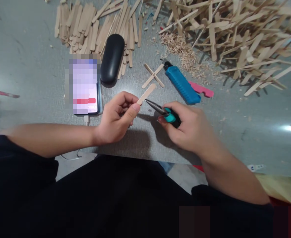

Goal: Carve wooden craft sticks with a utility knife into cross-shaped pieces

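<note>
Between thumb and fingers, my left hand (120, 115) pinches a wooden craft stick (147, 93) that slants up to the right. My right hand (188, 127) is wrapped round a pair of needle-nose pliers (168, 115) with black and teal handles. The pliers' tip is close to the stick's lower edge; I cannot tell if they touch. Just beyond, two short sticks form a cross (153, 75) on the table. A blue utility knife (182, 84) lies to the right of the cross, partly over a pink piece (202, 89).
A large tangle of crossed sticks (234, 39) covers the back right, with wood shavings (180, 49) beside it. Plain sticks (81, 23) are heaped at the back left. A black case (112, 58) and a phone (86, 86) on a cable stand left of centre on the grey table (234, 129).
</note>
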Motion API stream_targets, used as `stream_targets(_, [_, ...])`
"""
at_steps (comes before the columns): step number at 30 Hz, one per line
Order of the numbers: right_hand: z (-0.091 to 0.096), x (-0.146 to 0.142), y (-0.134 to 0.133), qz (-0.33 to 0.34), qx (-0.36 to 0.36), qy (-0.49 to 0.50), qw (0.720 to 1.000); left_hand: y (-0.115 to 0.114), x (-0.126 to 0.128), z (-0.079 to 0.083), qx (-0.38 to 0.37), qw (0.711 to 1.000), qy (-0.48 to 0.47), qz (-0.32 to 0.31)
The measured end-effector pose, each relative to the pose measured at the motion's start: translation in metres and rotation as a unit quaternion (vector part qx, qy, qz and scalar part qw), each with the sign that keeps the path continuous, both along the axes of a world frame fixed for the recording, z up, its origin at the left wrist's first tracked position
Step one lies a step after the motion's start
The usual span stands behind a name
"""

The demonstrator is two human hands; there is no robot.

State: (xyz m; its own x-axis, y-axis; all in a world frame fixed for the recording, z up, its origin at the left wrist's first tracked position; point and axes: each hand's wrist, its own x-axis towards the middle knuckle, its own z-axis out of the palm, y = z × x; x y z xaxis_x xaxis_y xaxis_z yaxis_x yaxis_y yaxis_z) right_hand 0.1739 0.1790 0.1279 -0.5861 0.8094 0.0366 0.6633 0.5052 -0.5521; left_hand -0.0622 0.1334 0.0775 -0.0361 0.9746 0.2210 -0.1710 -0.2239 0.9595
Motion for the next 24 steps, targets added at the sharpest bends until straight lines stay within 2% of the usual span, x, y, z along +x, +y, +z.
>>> stream_targets(7, [0.002,0.0028,0.003,-0.008,-0.041,-0.029,0.999,0.0027,-0.0002,0.0028,0.039,0.999,0.035,0.01])
stream_targets(17, [0.0063,-0.0002,0.005,-0.01,-0.089,-0.051,0.995,0.0014,-0.0022,0.0039,0.047,0.995,0.088,0.024])
stream_targets(24, [0.0067,-0.0017,0.0052,-0.009,-0.095,-0.046,0.994,0.0008,-0.001,0.0065,0.039,0.993,0.106,0.037])
